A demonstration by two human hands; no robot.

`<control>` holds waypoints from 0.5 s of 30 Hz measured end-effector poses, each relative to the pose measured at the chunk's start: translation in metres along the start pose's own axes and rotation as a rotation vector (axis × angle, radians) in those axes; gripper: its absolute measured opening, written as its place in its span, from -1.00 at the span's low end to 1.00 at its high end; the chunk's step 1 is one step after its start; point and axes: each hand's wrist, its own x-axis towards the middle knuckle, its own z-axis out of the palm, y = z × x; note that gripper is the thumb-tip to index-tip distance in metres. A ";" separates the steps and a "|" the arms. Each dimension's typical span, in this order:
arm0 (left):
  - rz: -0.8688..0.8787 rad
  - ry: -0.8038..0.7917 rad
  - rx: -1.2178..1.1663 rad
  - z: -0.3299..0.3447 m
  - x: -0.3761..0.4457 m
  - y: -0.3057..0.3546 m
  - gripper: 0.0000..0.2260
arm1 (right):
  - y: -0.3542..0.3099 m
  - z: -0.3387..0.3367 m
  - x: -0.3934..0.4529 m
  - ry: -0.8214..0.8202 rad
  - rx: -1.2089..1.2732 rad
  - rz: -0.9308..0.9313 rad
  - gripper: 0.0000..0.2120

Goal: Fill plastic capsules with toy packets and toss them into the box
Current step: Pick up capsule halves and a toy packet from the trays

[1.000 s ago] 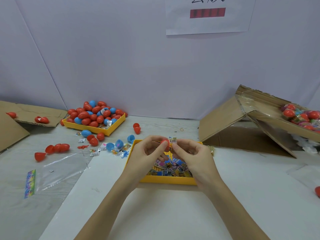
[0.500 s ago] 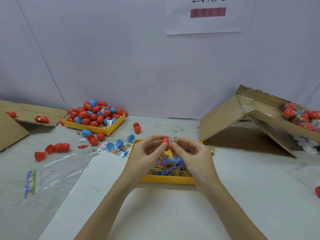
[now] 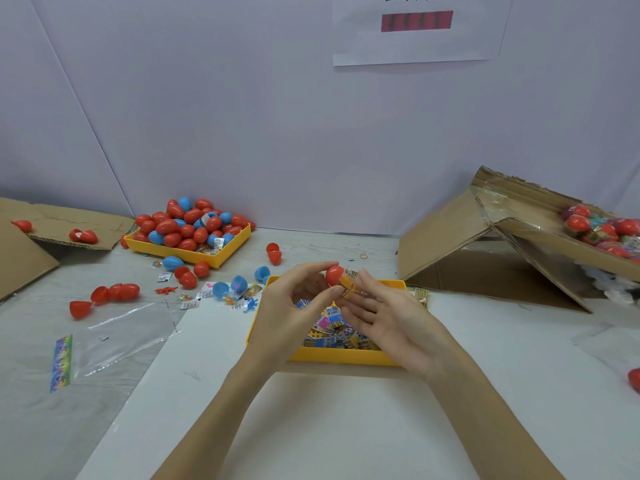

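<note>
We see left hand (image 3: pixel 294 306) pinching red capsule (image 3: pixel 334 275); toy packet (image 3: pixel 349 285) juts right from it toward open-fingered right hand (image 3: pixel 388 317), touching.

From my feed, a plain pale lavender wall (image 3: pixel 242 116) fills the upper half of the view, with a seam running diagonally down at about 10 o'clock. A white paper sheet (image 3: pixel 419 39) bearing a red bar is stuck to the wall at 12 o'clock. Below it I see a grey-white table (image 3: pixel 346 244) with a smooth white sheet (image 3: pixel 311 427) laid over it toward 6 o'clock, all under soft, even light.
</note>
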 end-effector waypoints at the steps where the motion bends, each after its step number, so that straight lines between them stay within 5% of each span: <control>1: 0.014 0.005 0.016 0.000 0.000 -0.001 -0.67 | -0.001 0.000 0.000 -0.002 0.001 0.014 -0.75; 15: 0.196 0.002 0.079 -0.003 0.000 -0.001 -0.66 | -0.002 0.005 -0.007 -0.042 -0.107 0.053 -0.73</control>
